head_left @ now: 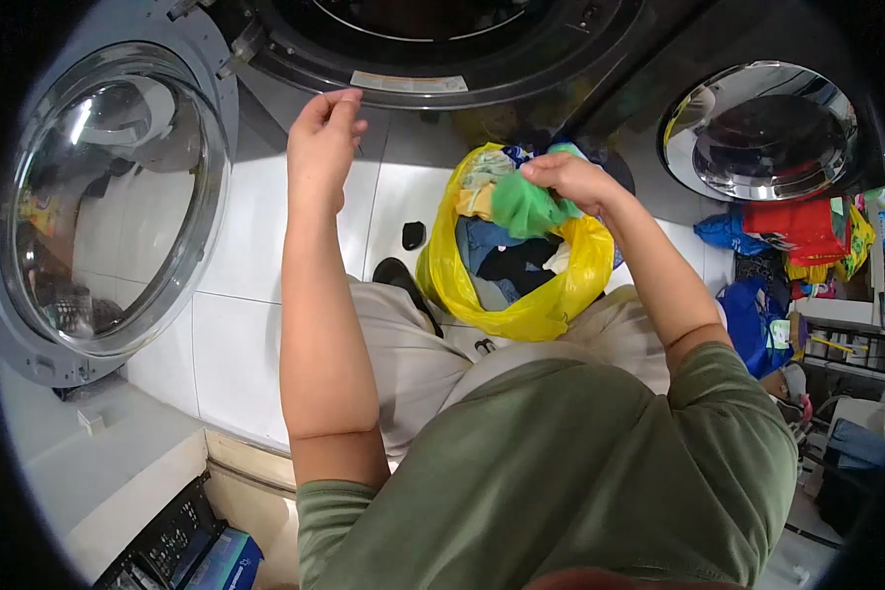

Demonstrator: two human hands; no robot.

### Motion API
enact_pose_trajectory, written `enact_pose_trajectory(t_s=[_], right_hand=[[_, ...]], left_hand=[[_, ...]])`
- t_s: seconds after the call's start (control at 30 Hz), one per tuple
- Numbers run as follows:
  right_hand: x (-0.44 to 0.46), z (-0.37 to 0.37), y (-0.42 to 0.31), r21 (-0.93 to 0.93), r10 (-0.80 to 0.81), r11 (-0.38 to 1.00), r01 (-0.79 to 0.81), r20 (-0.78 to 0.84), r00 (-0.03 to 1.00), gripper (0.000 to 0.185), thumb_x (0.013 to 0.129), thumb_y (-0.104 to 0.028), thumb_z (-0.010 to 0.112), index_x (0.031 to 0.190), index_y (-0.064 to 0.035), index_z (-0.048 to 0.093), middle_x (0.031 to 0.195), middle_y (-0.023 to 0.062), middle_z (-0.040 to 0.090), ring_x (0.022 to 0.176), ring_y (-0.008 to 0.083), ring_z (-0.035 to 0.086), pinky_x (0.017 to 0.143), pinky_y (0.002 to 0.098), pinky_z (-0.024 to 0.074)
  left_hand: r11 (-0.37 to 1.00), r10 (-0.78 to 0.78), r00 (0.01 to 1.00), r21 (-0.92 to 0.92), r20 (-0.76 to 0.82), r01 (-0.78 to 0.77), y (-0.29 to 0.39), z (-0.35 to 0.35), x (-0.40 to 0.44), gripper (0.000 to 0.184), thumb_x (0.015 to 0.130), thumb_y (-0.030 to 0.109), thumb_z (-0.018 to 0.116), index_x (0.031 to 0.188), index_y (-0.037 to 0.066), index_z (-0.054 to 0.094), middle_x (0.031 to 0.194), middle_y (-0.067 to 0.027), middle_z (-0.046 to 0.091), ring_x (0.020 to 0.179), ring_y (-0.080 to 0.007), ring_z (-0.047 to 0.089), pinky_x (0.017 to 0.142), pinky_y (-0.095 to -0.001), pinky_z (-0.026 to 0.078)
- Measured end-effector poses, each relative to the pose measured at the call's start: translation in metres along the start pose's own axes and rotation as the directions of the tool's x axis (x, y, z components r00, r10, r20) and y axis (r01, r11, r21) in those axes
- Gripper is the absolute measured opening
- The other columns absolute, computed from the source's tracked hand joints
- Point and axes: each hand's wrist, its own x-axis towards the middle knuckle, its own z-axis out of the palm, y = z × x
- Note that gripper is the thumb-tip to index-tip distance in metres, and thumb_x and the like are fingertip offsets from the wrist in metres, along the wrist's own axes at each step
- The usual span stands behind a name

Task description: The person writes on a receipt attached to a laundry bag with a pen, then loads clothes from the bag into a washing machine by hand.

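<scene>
My right hand (575,182) grips a thin, crumpled green piece (526,206), cloth or plastic I cannot tell. It hangs over the mouth of a yellow plastic bag (441,270) that stands on the floor between my legs. Inside the bag lie dark, blue and pale clothes (516,264). My left hand (326,133) is raised just below the rim of the front-load machine's opening (521,96), fingers loosely curled and apart, with nothing visible in them.
On the left, the machine's round glass door (113,206) is swung wide. A second machine with a round door (760,131) stands right. Blue and red bags (796,226) crowd the right side. A small black object (414,235) lies on the white tiles (236,256).
</scene>
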Motion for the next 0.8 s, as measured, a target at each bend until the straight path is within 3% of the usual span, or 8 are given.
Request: enact_pose_trajectory(t_s=[0.13,0.27,0.37,0.47,0.57,0.6,0.73,0.8], right_hand=[[0.043,-0.03,-0.069,0.466,-0.062,0.884,-0.029,0.177,0.982,0.028,0.091,-0.033,0.064,0.096,-0.0056,0.065,0.091,0.0072,0.068,0.079,0.0202,0.064,0.074,0.0338,0.0525],[0.081,-0.078,-0.179,0.414,-0.03,0.857,0.307,-0.554,0.832,0.045,0.095,-0.022,0.056,0.133,0.0025,0.05,0.127,0.0204,0.057,0.111,0.0297,0.055,0.091,0.0379,0.0447],[0.102,-0.058,-0.184,0.002,-0.422,0.798,0.603,-0.712,0.561,0.053,0.093,-0.023,0.059,0.136,0.0058,0.044,0.131,0.0233,0.053,0.121,0.0303,0.05,0.096,0.0377,0.0421],[0.164,0.02,-0.108,-0.465,-0.768,0.639,0.612,-0.429,0.476,0.028,0.09,-0.027,0.062,0.108,-0.0045,0.064,0.091,0.0099,0.069,0.081,0.0197,0.066,0.076,0.0357,0.0535],[0.214,0.132,-0.003,-0.496,-0.586,0.623,0.604,0.214,0.781,0.026,0.084,-0.026,0.066,0.101,-0.0075,0.07,0.095,0.0118,0.071,0.088,0.0272,0.067,0.081,0.039,0.0513],[0.206,0.168,0.016,-0.494,-0.278,0.771,0.403,0.309,0.91,0.03,0.081,-0.028,0.067,0.104,-0.0086,0.069,0.102,0.0139,0.069,0.098,0.0308,0.064,0.088,0.0398,0.0497],[0.233,0.277,0.155,-0.84,-0.086,0.331,0.43,0.426,0.9,0.038,0.085,-0.012,0.052,0.12,-0.0021,0.063,0.145,0.0282,0.033,0.12,0.0361,0.053,0.099,0.0395,0.046],[0.204,0.269,0.135,-0.819,-0.066,0.503,0.276,0.282,0.957,0.031,0.084,-0.01,0.053,0.11,0.0031,0.066,0.127,0.0273,0.055,0.115,0.0335,0.058,0.094,0.0389,0.0496]], left_hand=[[0.995,0.012,0.998,-0.098,-0.056,-0.017,0.002,0.004,-0.002,0.024,0.096,0.02,0.055,0.111,0.004,0.063,0.109,-0.0067,0.064,0.091,-0.0156,0.062,0.077,-0.0271,0.047],[0.983,0.065,0.991,-0.164,-0.12,-0.084,-0.001,0.003,0.007,0.023,0.096,0.018,0.055,0.113,0.003,0.062,0.11,-0.0067,0.063,0.089,-0.0155,0.061,0.077,-0.0279,0.048],[0.977,0.155,0.968,-0.113,-0.197,-0.18,-0.002,-0.007,0.004,0.023,0.095,0.016,0.056,0.112,0.002,0.062,0.109,-0.0062,0.062,0.089,-0.0157,0.06,0.078,-0.0283,0.048],[0.959,0.16,0.953,-0.186,-0.258,-0.212,0.001,-0.015,0.002,0.023,0.094,0.014,0.056,0.112,0.001,0.061,0.107,-0.0056,0.062,0.089,-0.0152,0.06,0.078,-0.0289,0.048],[0.967,0.132,0.96,-0.181,-0.247,-0.18,-0.002,-0.019,0.004,0.022,0.093,0.013,0.056,0.11,0.001,0.062,0.105,-0.0057,0.063,0.089,-0.0148,0.059,0.078,-0.029,0.049],[0.972,0.122,0.964,-0.169,-0.236,-0.165,-0.002,-0.018,0.003,0.021,0.093,0.012,0.056,0.11,0.001,0.062,0.105,-0.0058,0.063,0.088,-0.0148,0.059,0.078,-0.0289,0.049],[0.961,0.243,0.953,0.178,-0.183,-0.211,-0.014,-0.019,0.006,0.022,0.092,0.015,0.057,0.108,0.001,0.064,0.107,-0.0064,0.064,0.091,-0.0157,0.061,0.081,-0.0298,0.049],[0.957,0.243,0.957,0.202,-0.158,-0.209,-0.016,-0.024,0.007,0.025,0.092,0.019,0.059,0.11,0.002,0.064,0.106,-0.0055,0.064,0.093,-0.0158,0.061,0.082,-0.0297,0.048]])
